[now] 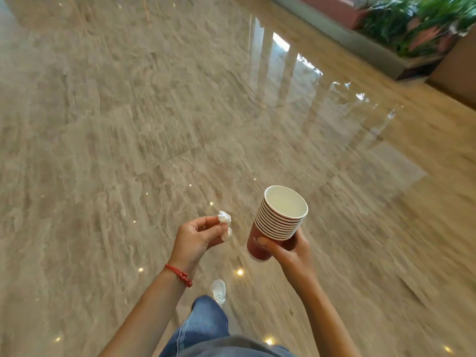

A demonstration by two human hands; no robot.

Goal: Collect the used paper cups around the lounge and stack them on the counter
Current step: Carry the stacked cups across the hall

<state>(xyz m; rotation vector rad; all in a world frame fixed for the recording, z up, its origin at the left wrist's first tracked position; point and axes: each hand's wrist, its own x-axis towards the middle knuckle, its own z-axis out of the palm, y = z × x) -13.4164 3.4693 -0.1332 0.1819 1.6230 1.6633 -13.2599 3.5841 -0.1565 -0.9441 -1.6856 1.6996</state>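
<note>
We see the right hand (291, 249) with its grip curled round a nested stack of red paper cups (277, 222), smooth cones with white rolled rims. The stack's long axis tilts, mouth up and away to the right. The left hand (197, 237) pinches a crumpled white tissue (225, 224) above the glossy marble floor (128, 124).

You see a shiny brown stone floor (154, 112) all around you. Little lights and tall windows shine back from it. Green plants (422, 19) grow in a long planter (373, 51) at the top right. Below you are blue jeans (203, 323) and a white shoe (218, 291).
</note>
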